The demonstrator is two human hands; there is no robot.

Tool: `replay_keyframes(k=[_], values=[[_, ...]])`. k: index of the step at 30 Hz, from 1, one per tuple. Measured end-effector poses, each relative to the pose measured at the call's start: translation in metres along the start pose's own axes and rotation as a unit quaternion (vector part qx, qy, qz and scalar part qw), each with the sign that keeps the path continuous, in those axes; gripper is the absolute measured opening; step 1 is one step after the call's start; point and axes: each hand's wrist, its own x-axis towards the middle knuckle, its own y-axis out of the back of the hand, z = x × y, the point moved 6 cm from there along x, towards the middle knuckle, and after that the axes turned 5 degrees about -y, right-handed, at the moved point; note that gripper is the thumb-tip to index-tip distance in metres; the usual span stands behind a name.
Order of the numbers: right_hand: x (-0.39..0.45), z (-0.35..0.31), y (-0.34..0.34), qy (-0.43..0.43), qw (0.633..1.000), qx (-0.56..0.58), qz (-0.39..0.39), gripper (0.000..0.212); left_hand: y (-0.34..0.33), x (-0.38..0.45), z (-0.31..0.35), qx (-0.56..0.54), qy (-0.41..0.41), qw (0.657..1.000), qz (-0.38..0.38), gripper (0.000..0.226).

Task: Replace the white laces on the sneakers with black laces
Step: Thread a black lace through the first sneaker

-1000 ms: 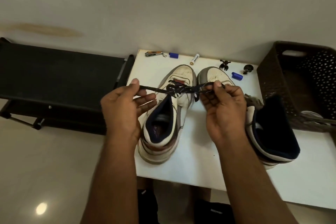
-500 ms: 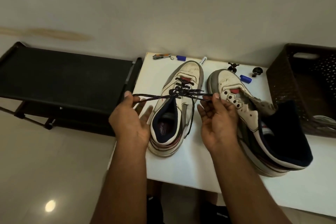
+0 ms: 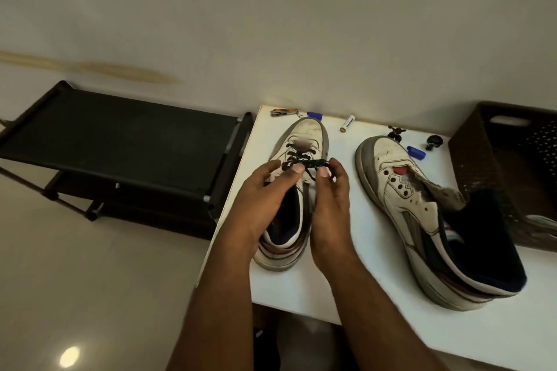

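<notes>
The white rectangular table [image 3: 346, 250] carries both worn white leather sneakers. The unlaced one [image 3: 422, 220] lies on its side to my right, well apart from my hands, toe toward the far wall and its eyelets empty. The one I am working on [image 3: 304, 141] stands upright on the left half of the table, its long axis running from the heel near me to the toe far from me. My left hand [image 3: 265, 196] and right hand [image 3: 328, 199] come in over its heel end, close together, one at either side of the tongue. Each is closed in a pinch on the thin black lace [image 3: 310, 163], which stretches left to right between my thumbs, across the shoe's length, just nearer me than the rows already threaded. Both hands are about equally near it. I judge the next move to be tying or tucking these ends at the upper eyelets. No white lace is in view.
</notes>
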Motion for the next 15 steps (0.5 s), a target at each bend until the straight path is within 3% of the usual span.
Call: replay_keyframes(k=[5,9,11,12,13,15], values=[[0.011,-0.001,-0.033,0.030,0.994,-0.103,0.014,0.035,0.016,0.007,0.010,0.011,-0.045,0.998,0.038,0.036],[-0.002,-0.014,-0.030,0.014,0.988,-0.149,-0.038,0.036,0.023,0.008,0.016,0.134,-0.055,0.989,0.037,0.052],[-0.019,-0.036,-0.011,0.030,0.978,-0.202,-0.043,0.045,0.027,-0.006,0.037,0.314,-0.128,0.932,0.130,0.063],[-0.029,-0.053,0.003,0.050,0.970,-0.234,-0.033,0.047,0.022,-0.026,0.056,0.349,-0.197,0.897,0.188,0.061],[-0.036,-0.068,0.018,0.072,0.961,-0.267,-0.019,0.048,0.012,-0.047,0.072,0.336,-0.271,0.872,0.231,0.053],[-0.050,-0.103,0.052,0.124,0.936,-0.329,0.018,0.044,-0.024,-0.086,0.089,0.260,-0.347,0.875,0.216,0.034]])
